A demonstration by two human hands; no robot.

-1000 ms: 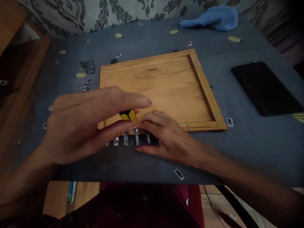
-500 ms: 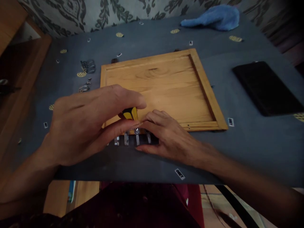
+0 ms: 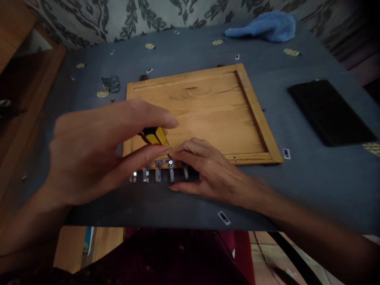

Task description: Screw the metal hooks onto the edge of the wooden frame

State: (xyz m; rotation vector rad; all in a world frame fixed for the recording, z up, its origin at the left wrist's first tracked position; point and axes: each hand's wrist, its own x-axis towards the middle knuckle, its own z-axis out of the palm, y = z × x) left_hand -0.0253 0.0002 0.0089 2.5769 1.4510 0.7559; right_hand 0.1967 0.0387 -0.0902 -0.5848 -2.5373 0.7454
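My left hand [image 3: 92, 150] is closed around the yellow-and-black handle of a screwdriver [image 3: 156, 136], held tilted over the near edge of a framed wooden panel [image 3: 198, 107]. Along that edge runs a metal hook rail [image 3: 158, 173] with several hooks hanging toward me. A cross-head screw [image 3: 170, 162] shows at one hook, just below the screwdriver's shaft. My right hand [image 3: 212, 168] grips the rail's right part, its forefinger above by the shaft and its thumb below the hooks. The fingers hide part of the rail and the screwdriver's tip.
On the dark grey table cover [image 3: 190, 206], loose metal hooks [image 3: 111, 84] and small screws [image 3: 112, 101] lie left of the panel. A black tablet-like slab [image 3: 331, 113] rests at right, a blue cloth [image 3: 267, 27] at the back. Wooden furniture [image 3: 32, 99] borders the left side.
My left hand and the screwdriver handle have shifted slightly left and up, tilting the handle more. The screw head and shaft show more clearly. My right hand stays in place.
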